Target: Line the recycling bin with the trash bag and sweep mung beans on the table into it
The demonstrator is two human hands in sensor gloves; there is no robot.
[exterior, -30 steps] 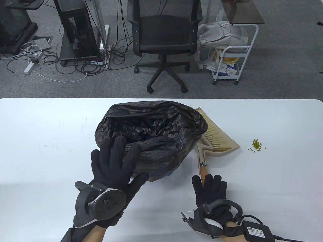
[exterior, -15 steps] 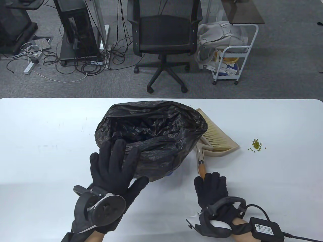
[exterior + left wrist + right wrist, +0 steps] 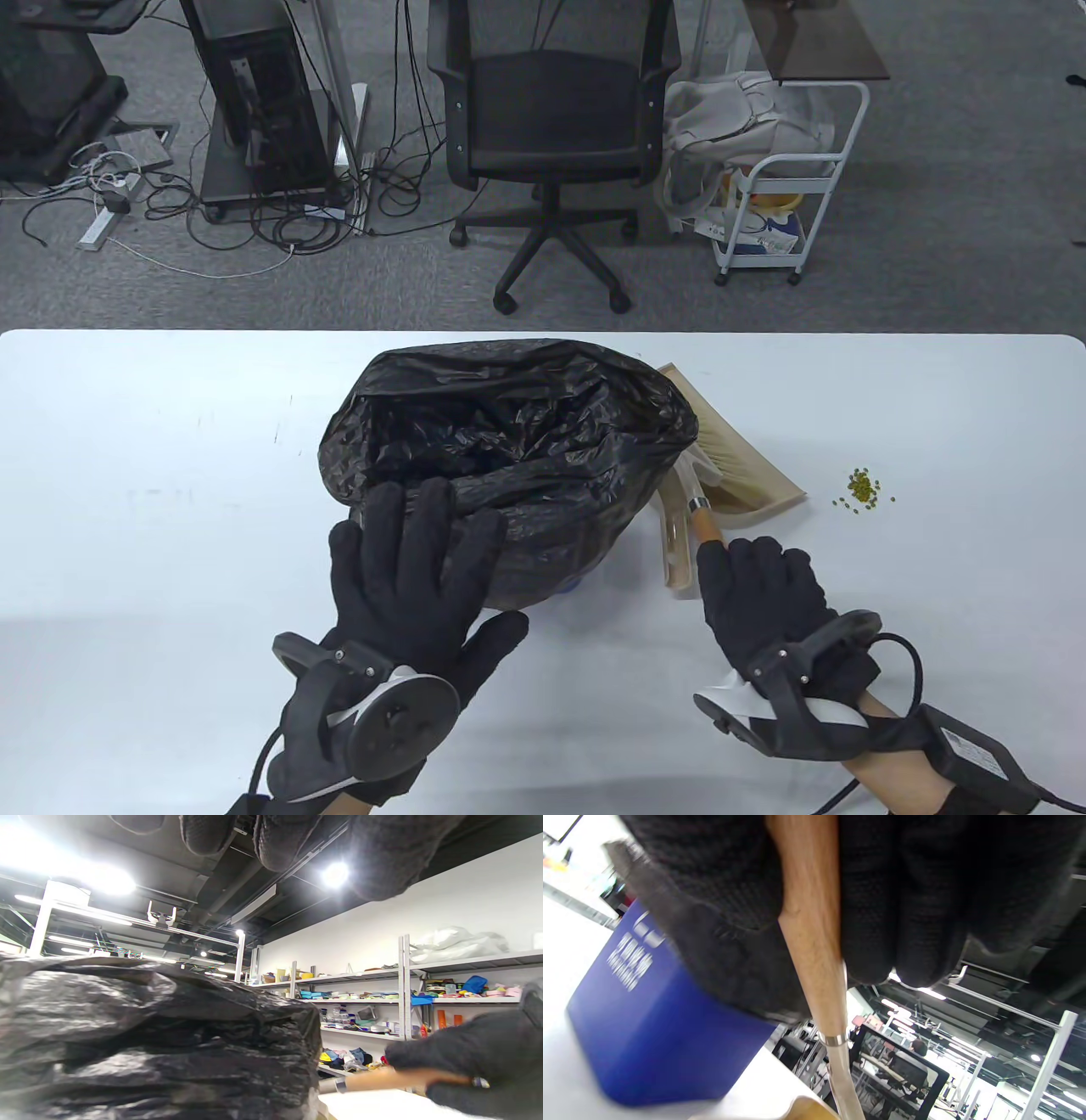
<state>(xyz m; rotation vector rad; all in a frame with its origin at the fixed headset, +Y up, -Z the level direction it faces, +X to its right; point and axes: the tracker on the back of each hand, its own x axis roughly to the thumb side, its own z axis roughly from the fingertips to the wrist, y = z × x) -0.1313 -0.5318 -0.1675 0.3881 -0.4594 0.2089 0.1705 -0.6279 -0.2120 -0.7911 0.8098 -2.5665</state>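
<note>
Left hand (image 3: 416, 564) rests flat, fingers spread, on the black trash bag (image 3: 509, 441); right hand (image 3: 764, 594) grips the brush's wooden handle (image 3: 706, 531).

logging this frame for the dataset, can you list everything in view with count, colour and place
black plastic trash bag: one, black, lining the bin at table centre
blue recycling bin: one, blue, mostly hidden under the bag
wooden-handled brush: one, tan handle with pale bristles, right of the bag
beige plastic dustpan: one, beige, under the brush
green mung beans: small pile, green, right of the dustpan
white table: one, white
black office chair: one, black, behind the table
white wire cart: one, white, right of the chair
left hand: black glove, flat on the bag's near side
right hand: black glove, grips the brush handle
</note>
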